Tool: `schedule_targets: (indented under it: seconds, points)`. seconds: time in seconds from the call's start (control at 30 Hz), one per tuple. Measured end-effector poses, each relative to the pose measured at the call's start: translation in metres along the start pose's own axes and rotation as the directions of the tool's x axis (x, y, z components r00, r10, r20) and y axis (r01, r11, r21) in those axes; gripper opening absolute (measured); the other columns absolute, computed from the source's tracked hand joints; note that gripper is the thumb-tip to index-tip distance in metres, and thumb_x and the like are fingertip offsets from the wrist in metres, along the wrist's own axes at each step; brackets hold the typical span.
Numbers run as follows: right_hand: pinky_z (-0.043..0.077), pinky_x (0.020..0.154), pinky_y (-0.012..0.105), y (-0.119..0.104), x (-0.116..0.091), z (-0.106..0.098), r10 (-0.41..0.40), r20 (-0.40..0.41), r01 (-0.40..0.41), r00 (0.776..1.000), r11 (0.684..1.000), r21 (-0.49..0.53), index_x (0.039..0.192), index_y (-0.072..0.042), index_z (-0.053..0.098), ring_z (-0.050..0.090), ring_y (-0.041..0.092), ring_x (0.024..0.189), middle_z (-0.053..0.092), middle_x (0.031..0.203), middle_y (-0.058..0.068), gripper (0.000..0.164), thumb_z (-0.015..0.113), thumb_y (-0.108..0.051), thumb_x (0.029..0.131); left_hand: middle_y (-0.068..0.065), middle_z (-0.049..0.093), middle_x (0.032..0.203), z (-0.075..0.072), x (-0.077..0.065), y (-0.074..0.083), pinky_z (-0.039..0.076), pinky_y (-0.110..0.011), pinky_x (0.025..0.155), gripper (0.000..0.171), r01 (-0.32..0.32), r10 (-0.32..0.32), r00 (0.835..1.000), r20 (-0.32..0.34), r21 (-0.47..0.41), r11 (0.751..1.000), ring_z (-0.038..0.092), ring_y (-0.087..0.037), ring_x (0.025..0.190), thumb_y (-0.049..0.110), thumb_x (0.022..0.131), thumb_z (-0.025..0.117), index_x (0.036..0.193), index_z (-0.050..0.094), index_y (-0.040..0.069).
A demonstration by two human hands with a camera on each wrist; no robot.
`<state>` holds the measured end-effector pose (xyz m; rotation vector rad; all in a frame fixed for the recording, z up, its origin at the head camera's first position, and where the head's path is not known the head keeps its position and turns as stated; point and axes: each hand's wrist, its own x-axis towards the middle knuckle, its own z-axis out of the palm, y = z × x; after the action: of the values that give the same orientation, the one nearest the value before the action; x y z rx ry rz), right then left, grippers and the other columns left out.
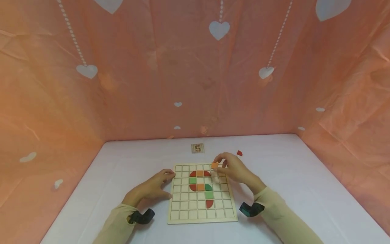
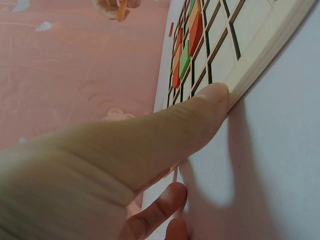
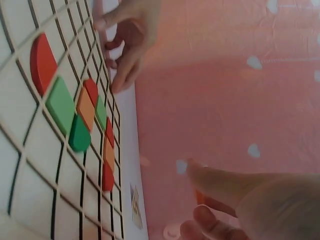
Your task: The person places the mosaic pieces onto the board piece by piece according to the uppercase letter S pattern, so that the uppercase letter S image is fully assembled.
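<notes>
A wooden grid board (image 1: 184,205) lies on the table. Red quarter-round, orange square, light green square and dark green tiles form a curving figure in its cells, with a light green tile (image 1: 209,195) low in it. Between thumb and fingers my right hand (image 1: 234,168) pinches an orange square tile (image 1: 214,165), held over the board's far right part. My left hand (image 1: 152,185) is at the board's left side, fingers spread; its thumb (image 2: 200,107) touches the board's edge in the left wrist view.
Behind the board lies a small card (image 1: 197,148) with a figure on a grid. A loose red quarter-round tile (image 1: 239,153) sits on the white table (image 1: 137,152) beyond the right hand. A pink curtain (image 1: 189,74) with hearts surrounds the table.
</notes>
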<state>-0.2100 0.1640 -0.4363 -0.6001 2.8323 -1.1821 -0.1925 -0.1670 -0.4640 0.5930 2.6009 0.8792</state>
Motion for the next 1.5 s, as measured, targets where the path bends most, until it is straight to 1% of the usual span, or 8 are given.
schedule_targets:
  seconds: [0.17,0.37,0.57,0.73,0.83,1.03,1.3,1.5]
  points:
    - [0.047,0.068,0.022,-0.008,-0.006,0.006,-0.055,0.094,0.056,0.994,0.998,-0.004,0.101,-0.007,0.07,0.056,0.014,0.077,0.065,0.095,0.005,0.018,0.077,-0.009,0.085,-0.017,0.038,0.158,0.001,0.001,-0.001,0.027,-0.058,0.124,0.081,0.007,-0.007,1.0,0.003,0.001,1.0,0.031,-0.041,0.151,0.014,0.078,0.086,0.148,0.048,0.0]
    - [0.047,0.064,0.02,-0.02,-0.013,0.013,-0.095,0.229,0.099,0.969,0.995,-0.006,0.1,-0.01,0.071,0.054,0.009,0.072,0.067,0.095,-0.001,0.016,0.077,-0.011,0.085,-0.015,0.037,0.159,0.001,0.0,0.001,0.028,-0.057,0.124,0.081,0.021,-0.021,1.0,0.0,0.008,1.0,0.031,-0.04,0.151,0.016,0.078,0.085,0.149,0.048,0.002]
    - [0.047,0.066,0.02,-0.032,-0.02,0.027,-0.092,0.284,0.117,0.954,0.991,-0.071,0.097,-0.013,0.071,0.052,0.004,0.071,0.069,0.094,-0.004,0.018,0.082,-0.015,0.083,-0.015,0.037,0.159,0.001,-0.001,0.001,0.029,-0.057,0.124,0.081,0.027,-0.027,1.0,-0.005,0.023,0.999,0.031,-0.04,0.151,0.017,0.079,0.085,0.149,0.048,0.003]
    - [0.05,0.072,0.022,-0.04,-0.026,0.038,-0.101,0.335,0.143,0.937,0.984,-0.103,0.094,-0.014,0.072,0.058,0.007,0.079,0.072,0.093,-0.006,0.017,0.083,-0.017,0.081,-0.016,0.037,0.159,0.001,-0.001,0.001,0.028,-0.057,0.124,0.081,0.022,-0.022,1.0,0.002,0.022,1.0,0.031,-0.041,0.151,0.017,0.079,0.085,0.149,0.048,0.002]
    - [0.051,0.076,0.023,-0.043,-0.029,0.043,-0.1,0.363,0.16,0.927,0.977,-0.139,0.092,-0.016,0.072,0.058,0.005,0.083,0.071,0.091,-0.01,0.02,0.085,-0.024,0.08,-0.017,0.038,0.159,0.0,-0.001,0.002,0.027,-0.058,0.124,0.081,0.009,-0.009,1.0,0.003,0.021,1.0,0.031,-0.042,0.151,0.016,0.079,0.085,0.149,0.047,0.0]
    - [0.045,0.068,0.019,-0.045,-0.032,0.049,-0.094,0.382,0.179,0.919,0.964,-0.194,0.09,-0.018,0.071,0.051,0.0,0.074,0.064,0.081,-0.012,0.021,0.086,-0.029,0.08,-0.018,0.04,0.157,-0.003,-0.002,0.003,0.027,-0.058,0.124,0.08,0.005,-0.005,1.0,0.0,0.022,1.0,0.031,-0.042,0.15,0.013,0.078,0.085,0.147,0.048,-0.003]
    - [0.046,0.069,0.018,-0.047,-0.031,0.051,-0.114,0.377,0.205,0.919,0.956,-0.21,0.09,-0.015,0.072,0.052,-0.001,0.075,0.066,0.082,-0.011,0.019,0.085,-0.026,0.08,-0.018,0.039,0.157,-0.006,0.0,0.003,0.026,-0.058,0.124,0.08,0.015,-0.015,1.0,0.0,0.022,1.0,0.031,-0.042,0.15,0.014,0.079,0.084,0.148,0.047,-0.002]
    - [0.046,0.068,0.016,-0.043,-0.032,0.057,-0.124,0.379,0.218,0.917,0.951,-0.219,0.087,-0.017,0.072,0.049,-0.001,0.071,0.064,0.078,-0.013,0.019,0.086,-0.027,0.08,-0.017,0.039,0.158,-0.002,-0.001,0.002,0.026,-0.058,0.125,0.081,0.033,-0.033,0.999,0.002,0.003,0.999,0.031,-0.042,0.151,0.013,0.078,0.085,0.148,0.048,-0.001]
